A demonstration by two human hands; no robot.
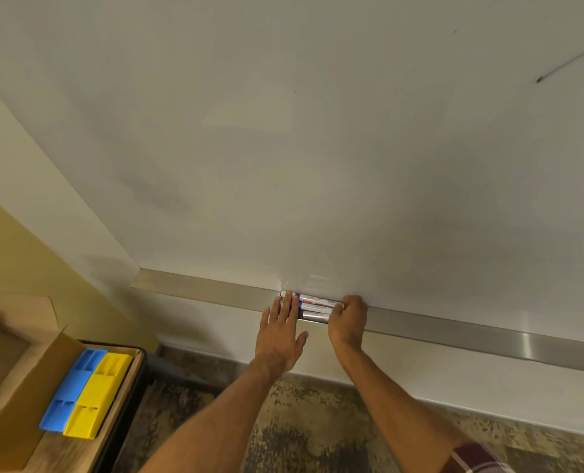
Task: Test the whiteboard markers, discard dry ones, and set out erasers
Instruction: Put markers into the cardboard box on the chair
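Observation:
Three whiteboard markers (316, 309) lie side by side on the metal tray (454, 331) under the whiteboard (317, 148). My left hand (281, 331) is flat, its straight fingertips touching the markers' left ends. My right hand (348, 319) curls over their right ends and hides them. A blue eraser (72, 390) and a yellow eraser (97, 396) lie together on a wooden surface at lower left.
An open cardboard box (14, 370) stands at the left beside the erasers. A thin dark marker stroke (570, 63) crosses the board's upper right. Below the tray are a pale wall and mottled carpet (317, 438).

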